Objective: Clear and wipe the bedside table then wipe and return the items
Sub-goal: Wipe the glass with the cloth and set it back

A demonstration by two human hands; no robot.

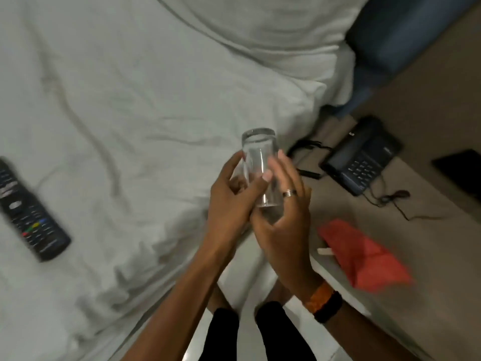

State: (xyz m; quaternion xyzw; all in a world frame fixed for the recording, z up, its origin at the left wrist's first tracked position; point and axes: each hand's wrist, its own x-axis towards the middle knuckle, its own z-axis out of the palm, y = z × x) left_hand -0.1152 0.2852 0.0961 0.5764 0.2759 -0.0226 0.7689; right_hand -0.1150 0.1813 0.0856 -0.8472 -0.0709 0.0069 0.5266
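A clear drinking glass is held between both hands over the edge of the bed. My left hand wraps it from the left, thumb across its side. My right hand, with a ring and a wristband, cups its lower end from the right. The bedside table lies to the right, with a red cloth spread on its near part and a dark telephone farther back. A black remote control lies on the white bed sheet at the far left.
A white pillow lies at the top of the bed, next to a blue headboard. The phone's cord trails across the table. A dark flat object sits at the table's right edge. A small white item lies beside the cloth.
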